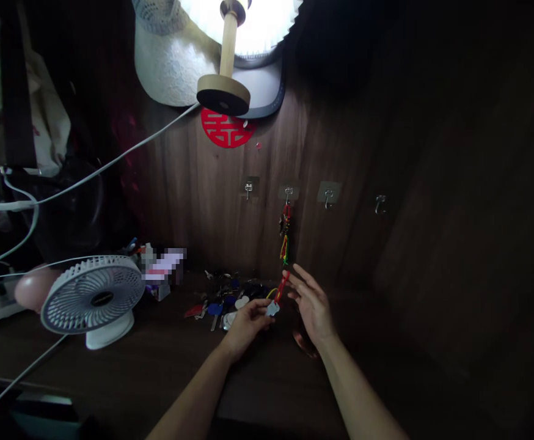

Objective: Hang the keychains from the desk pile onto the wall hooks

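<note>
Low in front of the wooden panel, my left hand [247, 327] pinches the pale, flower-like charm [272, 308] of a keychain. From the charm a red strap [282, 287] runs up to the fingertips of my right hand [313, 305]. Those fingertips hold the strap's upper end, while the other fingers are spread. Just left of my left hand lies a pile of keys and key tags [223, 305], in blue, red, white and black. Above my right hand, a beaded red, yellow and green tasselled keychain [285, 232] hangs from a wall hook [289, 194].
More hooks [329, 195] line the panel. A white fan [95, 299] stands left on the dark shelf [170, 354], near a small box [159, 287]. Overhead are a lit lamp [225, 91] and hats [170, 70]; a white cable [134, 146] crosses the left side.
</note>
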A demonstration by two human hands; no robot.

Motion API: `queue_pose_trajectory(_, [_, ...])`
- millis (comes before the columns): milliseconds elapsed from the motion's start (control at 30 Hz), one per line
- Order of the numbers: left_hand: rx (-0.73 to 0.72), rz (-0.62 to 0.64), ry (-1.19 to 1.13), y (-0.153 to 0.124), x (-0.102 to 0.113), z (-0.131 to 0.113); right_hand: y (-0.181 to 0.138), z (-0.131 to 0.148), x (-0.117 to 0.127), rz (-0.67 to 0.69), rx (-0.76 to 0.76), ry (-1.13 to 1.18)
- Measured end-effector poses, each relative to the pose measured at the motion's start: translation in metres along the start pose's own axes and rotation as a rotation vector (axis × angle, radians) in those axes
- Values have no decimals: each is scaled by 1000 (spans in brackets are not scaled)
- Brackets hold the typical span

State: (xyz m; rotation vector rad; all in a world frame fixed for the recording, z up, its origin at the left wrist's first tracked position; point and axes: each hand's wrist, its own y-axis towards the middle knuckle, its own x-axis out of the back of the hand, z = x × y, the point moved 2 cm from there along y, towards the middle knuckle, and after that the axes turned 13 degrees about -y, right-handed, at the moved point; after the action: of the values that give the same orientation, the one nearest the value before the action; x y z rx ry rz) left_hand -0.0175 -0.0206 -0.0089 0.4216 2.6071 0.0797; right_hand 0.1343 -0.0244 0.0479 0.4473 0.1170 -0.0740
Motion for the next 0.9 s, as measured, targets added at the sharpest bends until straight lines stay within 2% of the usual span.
queue_pose_trajectory(200, [10,2,-30,1,2,2,28,24,-5,-56,191,-260])
queue_pose_trajectory(533, [35,13,-48,2,0,3,113,59,1,-161,458,-610])
queue_pose_trajectory(733, [33,0,-55,2,-2,1,151,86,-8,-173,526,-766])
queue_pose_trajectory(900, [29,-2,-64,1,-3,0,170,93,-17,-168,562,-887])
